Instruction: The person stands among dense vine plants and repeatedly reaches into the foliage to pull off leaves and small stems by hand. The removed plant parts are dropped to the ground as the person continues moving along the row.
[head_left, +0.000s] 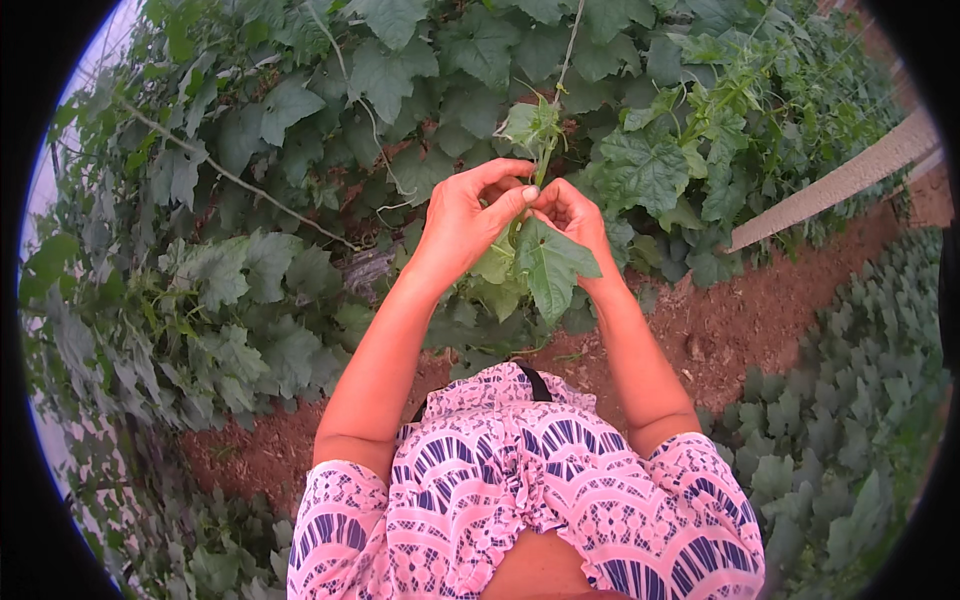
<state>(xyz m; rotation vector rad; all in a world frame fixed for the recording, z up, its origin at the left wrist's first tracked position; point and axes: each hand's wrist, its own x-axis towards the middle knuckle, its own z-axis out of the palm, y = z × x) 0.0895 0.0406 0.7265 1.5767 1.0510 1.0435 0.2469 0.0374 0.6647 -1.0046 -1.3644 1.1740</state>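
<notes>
A green vine stem (547, 156) rises between my two hands, topped by a pale, hairy shoot tip (534, 124). My left hand (474, 214) pinches this stem between thumb and fingers from the left. From the right, the bent fingers of my right hand (576, 216) close on it at about the same height; their tips are partly hidden. Just below the fingers hangs a broad lobed leaf (553, 266), covering part of the right palm. A thin support string (571, 52) runs upward from the shoot.
Dense vine foliage (285, 112) fills the space ahead. Loose strings (240, 180) cross it at left. A pale slanting post (832, 184) stands at right. Bare reddish soil (705, 337) forms a path below, with another leafy row (840, 420) at lower right.
</notes>
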